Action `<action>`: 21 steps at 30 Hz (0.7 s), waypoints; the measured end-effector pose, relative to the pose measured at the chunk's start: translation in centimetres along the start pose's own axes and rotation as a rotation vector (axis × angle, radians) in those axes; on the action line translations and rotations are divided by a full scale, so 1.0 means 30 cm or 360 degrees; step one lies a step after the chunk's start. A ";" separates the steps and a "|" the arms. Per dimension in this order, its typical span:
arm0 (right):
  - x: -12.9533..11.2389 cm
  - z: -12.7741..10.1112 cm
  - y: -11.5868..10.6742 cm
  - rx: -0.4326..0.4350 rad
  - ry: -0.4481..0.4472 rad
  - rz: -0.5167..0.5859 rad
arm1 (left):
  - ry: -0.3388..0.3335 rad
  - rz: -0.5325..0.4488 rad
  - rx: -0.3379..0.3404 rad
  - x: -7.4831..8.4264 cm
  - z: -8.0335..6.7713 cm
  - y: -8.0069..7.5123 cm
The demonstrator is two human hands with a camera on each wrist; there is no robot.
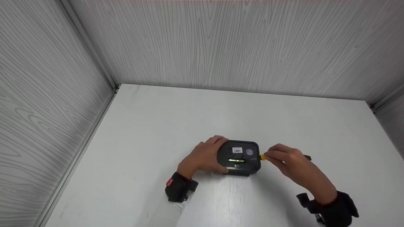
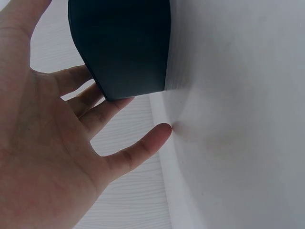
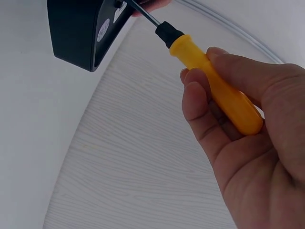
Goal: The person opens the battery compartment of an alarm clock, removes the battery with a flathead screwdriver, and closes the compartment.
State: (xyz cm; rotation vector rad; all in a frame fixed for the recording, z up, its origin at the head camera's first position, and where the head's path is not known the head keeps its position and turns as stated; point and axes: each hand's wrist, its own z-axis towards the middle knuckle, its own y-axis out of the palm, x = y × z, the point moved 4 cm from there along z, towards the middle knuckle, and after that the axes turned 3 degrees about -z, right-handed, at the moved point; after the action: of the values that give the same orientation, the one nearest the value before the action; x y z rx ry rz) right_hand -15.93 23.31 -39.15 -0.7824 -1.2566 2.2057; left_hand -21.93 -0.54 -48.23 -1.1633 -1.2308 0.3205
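A black box-shaped device (image 1: 241, 157) lies on the white table (image 1: 189, 110), with a white barcode label and a green strip on its upper face. My left hand (image 1: 205, 156) holds its left side, fingers over the far edge and thumb at the near edge. In the left wrist view the device (image 2: 124, 47) sits against my fingers (image 2: 95, 107), the little finger free. My right hand (image 1: 290, 162) grips a yellow-handled screwdriver (image 3: 214, 88). Its dark shaft reaches the device (image 3: 76, 33) near the round label. Only the yellow handle's end (image 1: 262, 157) shows in the head view.
Grey wood-grain walls (image 1: 221, 47) close the table in at the back and on both sides. A small dark piece (image 1: 307, 157) pokes out beyond my right hand's knuckles. Black wrist straps (image 1: 180, 187) sit on both forearms.
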 end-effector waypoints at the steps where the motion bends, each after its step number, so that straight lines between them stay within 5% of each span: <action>1: 0.000 0.002 0.002 -0.0015 0.0003 -0.0008 | 0.0002 -0.0002 0.0003 0.000 0.000 0.000; 21: -0.017 0.050 0.011 -0.0215 -0.0029 -0.0008 | 0.0018 0.0006 0.0001 0.003 0.000 0.000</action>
State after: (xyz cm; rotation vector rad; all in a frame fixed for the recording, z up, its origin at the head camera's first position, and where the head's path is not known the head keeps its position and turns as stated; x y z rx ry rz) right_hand -16.61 21.93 -38.69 -0.8110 -1.4271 2.1462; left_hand -21.91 -0.47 -48.18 -1.1658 -1.2185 0.3167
